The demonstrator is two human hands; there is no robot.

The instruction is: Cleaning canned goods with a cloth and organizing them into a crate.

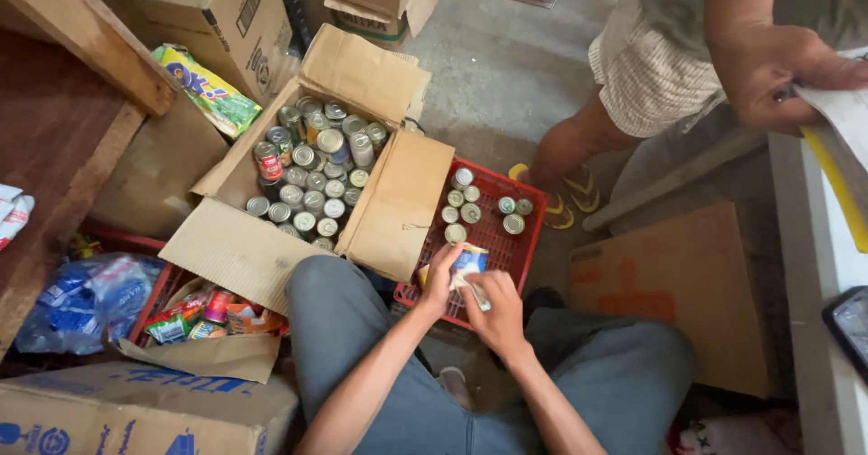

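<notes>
The person sat low, knees in grey trousers apart, and both hands met over the near edge of the red plastic crate (529, 229), which serves here as the landmark. The left hand (440, 279) was clenched around a small tin can with a blue and white label (468, 262), steadying it just above the crate's near rim, while the right hand (495, 308) pinched a small pale object against the can's side; it was too blurred to tell whether that was a cloth, a sticker or a tool. The step in hand appeared to be treating or marking this one can, and the next move would likely call for setting it upright among the loose silver-topped cans (477, 209) standing in the crate's far half. Just left of the crate, touching it, lay an open brown cardboard box (398, 206) packed with upright cans of the same kind. Beyond the crate to the right stood another person, whose hand (778, 71) gripped a sheaf of white papers (845, 116).
</notes>
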